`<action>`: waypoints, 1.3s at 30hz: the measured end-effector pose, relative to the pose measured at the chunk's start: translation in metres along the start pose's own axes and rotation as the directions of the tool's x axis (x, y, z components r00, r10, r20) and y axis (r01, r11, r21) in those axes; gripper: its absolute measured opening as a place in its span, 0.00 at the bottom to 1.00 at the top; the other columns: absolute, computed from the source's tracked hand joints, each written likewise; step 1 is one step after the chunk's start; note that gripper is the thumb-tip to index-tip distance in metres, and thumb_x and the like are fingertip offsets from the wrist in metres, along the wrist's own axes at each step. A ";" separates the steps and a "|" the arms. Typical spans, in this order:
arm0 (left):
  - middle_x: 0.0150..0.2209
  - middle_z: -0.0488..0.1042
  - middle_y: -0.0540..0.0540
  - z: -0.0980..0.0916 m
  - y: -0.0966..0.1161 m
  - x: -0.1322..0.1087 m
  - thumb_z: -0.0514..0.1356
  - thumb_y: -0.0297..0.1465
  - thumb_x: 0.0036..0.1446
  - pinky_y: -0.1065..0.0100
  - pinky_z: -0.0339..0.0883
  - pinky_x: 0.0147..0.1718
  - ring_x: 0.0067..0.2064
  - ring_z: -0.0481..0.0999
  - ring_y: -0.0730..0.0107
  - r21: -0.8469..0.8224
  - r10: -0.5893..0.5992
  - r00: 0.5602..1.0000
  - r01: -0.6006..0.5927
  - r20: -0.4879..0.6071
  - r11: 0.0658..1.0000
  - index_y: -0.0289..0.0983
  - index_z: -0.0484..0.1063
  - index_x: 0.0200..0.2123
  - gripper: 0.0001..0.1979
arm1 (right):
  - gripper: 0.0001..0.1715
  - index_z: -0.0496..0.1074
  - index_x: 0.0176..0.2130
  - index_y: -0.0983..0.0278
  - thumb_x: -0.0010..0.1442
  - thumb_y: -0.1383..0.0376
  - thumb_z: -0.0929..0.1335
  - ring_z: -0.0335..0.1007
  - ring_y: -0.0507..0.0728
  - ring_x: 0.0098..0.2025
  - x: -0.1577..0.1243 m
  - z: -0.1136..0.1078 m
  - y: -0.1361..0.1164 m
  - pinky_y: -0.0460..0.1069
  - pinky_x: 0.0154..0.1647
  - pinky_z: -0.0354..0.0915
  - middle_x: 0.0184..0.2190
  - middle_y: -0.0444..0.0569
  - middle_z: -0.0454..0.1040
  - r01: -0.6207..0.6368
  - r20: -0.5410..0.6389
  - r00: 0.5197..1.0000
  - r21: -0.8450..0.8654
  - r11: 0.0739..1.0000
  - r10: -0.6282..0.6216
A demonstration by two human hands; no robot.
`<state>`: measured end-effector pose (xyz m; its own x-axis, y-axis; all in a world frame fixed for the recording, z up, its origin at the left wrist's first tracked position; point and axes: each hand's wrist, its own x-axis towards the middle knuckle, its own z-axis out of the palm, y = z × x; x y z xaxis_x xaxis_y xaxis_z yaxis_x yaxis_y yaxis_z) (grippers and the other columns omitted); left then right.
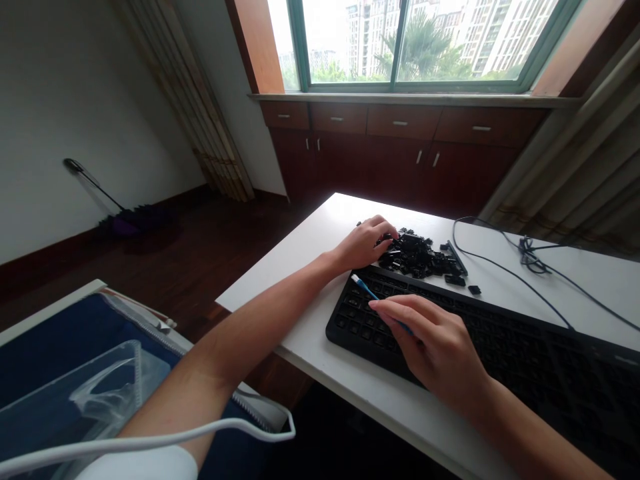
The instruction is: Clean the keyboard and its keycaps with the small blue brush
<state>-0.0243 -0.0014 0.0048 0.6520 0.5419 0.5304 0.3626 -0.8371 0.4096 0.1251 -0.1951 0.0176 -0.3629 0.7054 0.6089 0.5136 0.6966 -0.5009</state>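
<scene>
My right hand (435, 343) grips a blue toothbrush (367, 289) with white bristles, its head over the left end of a black keyboard (357, 315). Much of that keyboard has bare key sockets where caps have come off. Beyond its upper left edge, my left hand (367, 241) reaches into a heap of loose black keycaps (417, 255). Its thumb and fingers curl in close around what looks like one keycap, partly hidden by the fingers. Part of the brush handle is hidden inside my right hand.
A black cable (505, 248) loops across the white table (300, 247) behind the keyboard. Single keycaps lie near the heap. Left of the table, a clear plastic bag (110, 387) rests on dark blue fabric. A white cord (240, 427) crosses the lower left.
</scene>
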 end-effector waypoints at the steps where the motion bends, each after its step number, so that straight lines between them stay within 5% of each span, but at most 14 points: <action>1: 0.49 0.71 0.42 0.000 0.000 0.000 0.56 0.26 0.64 0.61 0.72 0.49 0.46 0.74 0.66 -0.001 0.002 1.000 -0.002 0.002 1.000 0.38 0.73 0.46 0.09 | 0.22 0.72 0.56 0.59 0.65 0.74 0.66 0.75 0.55 0.46 0.000 -0.001 -0.001 0.49 0.46 0.71 0.47 0.51 0.78 0.004 -0.008 1.000 0.019 1.000 -0.004; 8: 0.49 0.70 0.42 0.000 0.000 -0.001 0.56 0.26 0.64 0.62 0.72 0.48 0.45 0.74 0.67 -0.010 -0.001 1.000 0.001 0.003 1.000 0.38 0.74 0.46 0.09 | 0.18 0.72 0.54 0.60 0.68 0.72 0.64 0.76 0.52 0.39 0.003 -0.005 -0.008 0.46 0.40 0.71 0.42 0.48 0.78 -0.058 0.186 0.983 0.254 0.966 0.011; 12: 0.49 0.70 0.42 0.000 -0.001 0.000 0.56 0.26 0.64 0.62 0.73 0.48 0.46 0.74 0.66 -0.013 0.003 1.000 -0.003 0.004 1.000 0.38 0.73 0.46 0.09 | 0.15 0.73 0.52 0.60 0.69 0.71 0.64 0.76 0.53 0.39 0.003 -0.002 -0.004 0.47 0.39 0.69 0.41 0.48 0.78 -0.139 0.022 0.990 0.068 0.988 0.138; 15: 0.48 0.70 0.42 0.000 -0.001 0.000 0.56 0.26 0.64 0.63 0.72 0.48 0.46 0.74 0.66 -0.013 0.009 1.000 -0.009 0.000 1.000 0.37 0.73 0.46 0.09 | 0.18 0.71 0.56 0.60 0.68 0.71 0.64 0.75 0.53 0.41 0.001 -0.002 -0.003 0.48 0.42 0.68 0.45 0.50 0.77 -0.122 -0.067 0.990 0.006 0.993 0.122; 19: 0.49 0.70 0.42 0.000 -0.001 0.000 0.56 0.26 0.64 0.62 0.72 0.49 0.46 0.74 0.66 -0.011 -0.001 1.000 0.001 0.008 1.000 0.38 0.74 0.46 0.09 | 0.13 0.73 0.49 0.61 0.69 0.70 0.63 0.72 0.51 0.32 -0.002 -0.004 -0.006 0.46 0.34 0.67 0.36 0.47 0.76 -0.102 -0.011 0.994 0.189 0.977 0.106; 23: 0.49 0.70 0.42 0.000 0.000 0.000 0.56 0.26 0.64 0.62 0.73 0.48 0.47 0.74 0.66 -0.010 -0.011 1.000 0.011 0.011 1.000 0.38 0.74 0.46 0.09 | 0.13 0.74 0.42 0.62 0.72 0.64 0.61 0.65 0.49 0.22 -0.002 -0.003 -0.003 0.45 0.23 0.62 0.23 0.42 0.71 -0.280 0.079 0.960 0.359 0.891 0.269; 26: 0.49 0.70 0.42 0.000 0.000 -0.001 0.56 0.26 0.64 0.62 0.73 0.48 0.47 0.74 0.65 -0.007 -0.010 1.000 0.010 0.006 1.000 0.38 0.74 0.46 0.10 | 0.12 0.74 0.47 0.62 0.72 0.63 0.62 0.67 0.50 0.25 0.001 -0.001 0.002 0.45 0.27 0.65 0.29 0.45 0.74 -0.321 -0.023 0.942 0.223 0.920 0.335; 30: 0.48 0.70 0.42 0.000 -0.001 0.000 0.56 0.26 0.64 0.62 0.73 0.48 0.46 0.74 0.65 -0.005 0.004 1.000 -0.004 0.005 1.000 0.38 0.74 0.46 0.09 | 0.17 0.72 0.55 0.59 0.70 0.67 0.63 0.73 0.52 0.39 0.003 -0.001 0.002 0.48 0.41 0.69 0.44 0.50 0.75 -0.207 -0.122 0.969 0.069 0.976 0.214; 39: 0.50 0.70 0.42 0.000 -0.002 -0.001 0.56 0.27 0.65 0.62 0.72 0.48 0.48 0.73 0.65 -0.009 -0.009 1.000 0.009 0.015 1.000 0.38 0.74 0.46 0.10 | 0.14 0.73 0.36 0.62 0.72 0.65 0.62 0.61 0.48 0.21 -0.005 -0.005 -0.004 0.44 0.23 0.59 0.21 0.40 0.66 -0.244 -0.039 0.960 0.365 0.898 0.276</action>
<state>-0.0257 -0.0006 0.0037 0.6587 0.5483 0.5153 0.3629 -0.8314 0.4208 0.1291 -0.2017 0.0196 -0.1764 0.8649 0.4699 0.2659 0.5015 -0.8232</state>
